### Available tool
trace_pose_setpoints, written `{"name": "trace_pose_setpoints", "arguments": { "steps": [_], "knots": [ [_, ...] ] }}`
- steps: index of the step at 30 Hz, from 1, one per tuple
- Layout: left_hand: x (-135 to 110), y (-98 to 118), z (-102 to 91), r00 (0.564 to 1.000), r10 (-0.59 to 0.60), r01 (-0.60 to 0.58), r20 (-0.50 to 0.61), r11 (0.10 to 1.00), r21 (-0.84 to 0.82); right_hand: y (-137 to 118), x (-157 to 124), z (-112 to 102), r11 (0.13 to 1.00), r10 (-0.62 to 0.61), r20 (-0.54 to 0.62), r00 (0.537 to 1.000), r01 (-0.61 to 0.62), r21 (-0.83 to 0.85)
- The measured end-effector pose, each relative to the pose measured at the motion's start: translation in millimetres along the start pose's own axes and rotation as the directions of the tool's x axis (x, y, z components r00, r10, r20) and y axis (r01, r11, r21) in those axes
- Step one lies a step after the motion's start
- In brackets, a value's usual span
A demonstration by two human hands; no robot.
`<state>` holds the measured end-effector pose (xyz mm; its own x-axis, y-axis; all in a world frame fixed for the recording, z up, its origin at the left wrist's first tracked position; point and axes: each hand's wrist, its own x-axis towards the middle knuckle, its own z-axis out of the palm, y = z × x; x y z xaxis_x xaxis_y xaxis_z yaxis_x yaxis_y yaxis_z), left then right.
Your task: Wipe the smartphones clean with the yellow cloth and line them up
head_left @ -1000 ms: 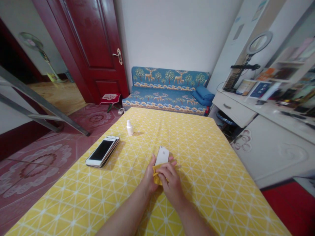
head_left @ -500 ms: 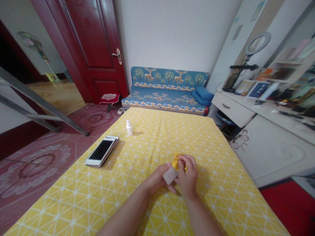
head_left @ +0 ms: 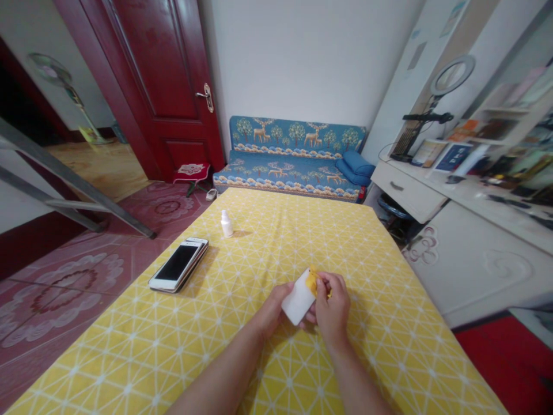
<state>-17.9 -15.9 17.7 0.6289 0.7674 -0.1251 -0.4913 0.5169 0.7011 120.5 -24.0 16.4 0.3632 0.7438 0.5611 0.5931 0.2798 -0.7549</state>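
Observation:
My left hand (head_left: 273,304) grips a white phone (head_left: 298,301) from below, back side up, just above the yellow tablecloth (head_left: 371,276). My right hand (head_left: 332,304) is closed on a small yellow cloth (head_left: 311,280) and presses it against the phone's upper right end. Both hands meet near the middle of the table, a little toward me.
Two stacked phones (head_left: 178,265) lie near the table's left edge, with a small white bottle (head_left: 226,224) standing beyond them. Past the table is a blue patterned sofa (head_left: 294,158). A white desk (head_left: 436,190) with a ring light is on the right, a red door (head_left: 159,86) on the left.
The white phone went from upright, pointing away, to tilted with its back facing up. My right hand moved the yellow cloth from the phone's near end up to its far end.

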Motion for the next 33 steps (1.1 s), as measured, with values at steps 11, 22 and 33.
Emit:
{"name": "trace_pose_setpoints", "arguments": {
  "steps": [11, 22, 33],
  "knots": [
    [9, -5, -31.2, 0.732, 0.49, -0.433, -0.474, 0.871, 0.232, -26, -31, 20, 0.981, -0.19, 0.342, 0.92, 0.195, 0.021],
    [1, 20, -10.5, 0.658, 0.707, -0.433, -0.259, 0.636, 0.639, -16, -31, 25, 0.938, 0.178, 0.347, 0.921, -0.266, 0.224],
    [7, 1, -19.8, 0.807, 0.589, -0.415, -0.049, 0.623, 0.663, 12, -5, 19, 0.834, 0.365, 0.198, 0.91, -0.414, 0.364]
  ]
}}
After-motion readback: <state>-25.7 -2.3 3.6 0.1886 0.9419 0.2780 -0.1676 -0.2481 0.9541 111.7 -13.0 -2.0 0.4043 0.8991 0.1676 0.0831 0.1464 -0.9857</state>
